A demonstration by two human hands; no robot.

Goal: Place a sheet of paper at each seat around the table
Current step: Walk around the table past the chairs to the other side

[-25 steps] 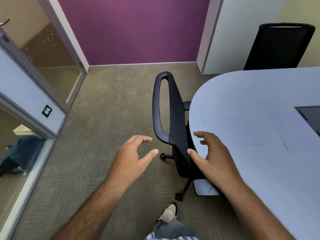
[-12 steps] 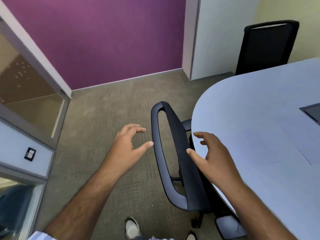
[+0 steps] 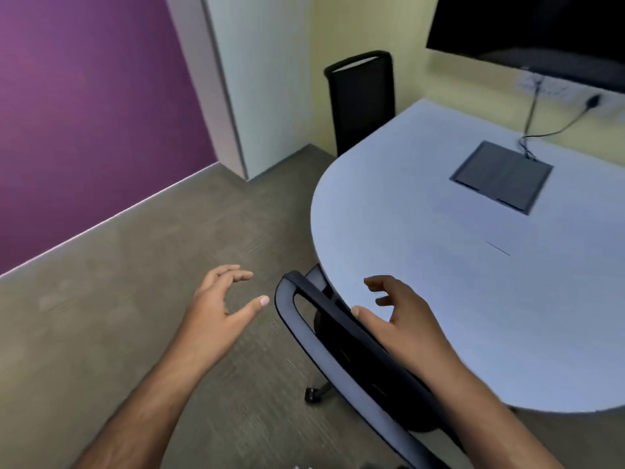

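Note:
A pale blue-grey table (image 3: 422, 231) with a rounded end fills the right side. A faint sheet of paper (image 3: 473, 228) seems to lie on it near the dark hatch, its edge barely visible. A black office chair (image 3: 324, 333) stands tucked against the table's near edge, its backrest between my hands. My left hand (image 3: 220, 309) hovers open over the carpet, left of the backrest. My right hand (image 3: 395, 316) is open above the backrest's right side, thumb close to the frame; I cannot tell if it touches. Neither hand holds paper.
A second black chair (image 3: 360, 103) stands at the table's far end by the yellow wall. A dark cable hatch (image 3: 500, 176) is set in the tabletop, with a cable running to wall sockets. A black screen (image 3: 527, 32) hangs top right. Grey carpet (image 3: 135, 282) spreads left toward a purple wall.
My view has swung right and closer to the table, so the chair's backrest now lies low between my hands. The glass door has left the view; the screen and hatch have appeared.

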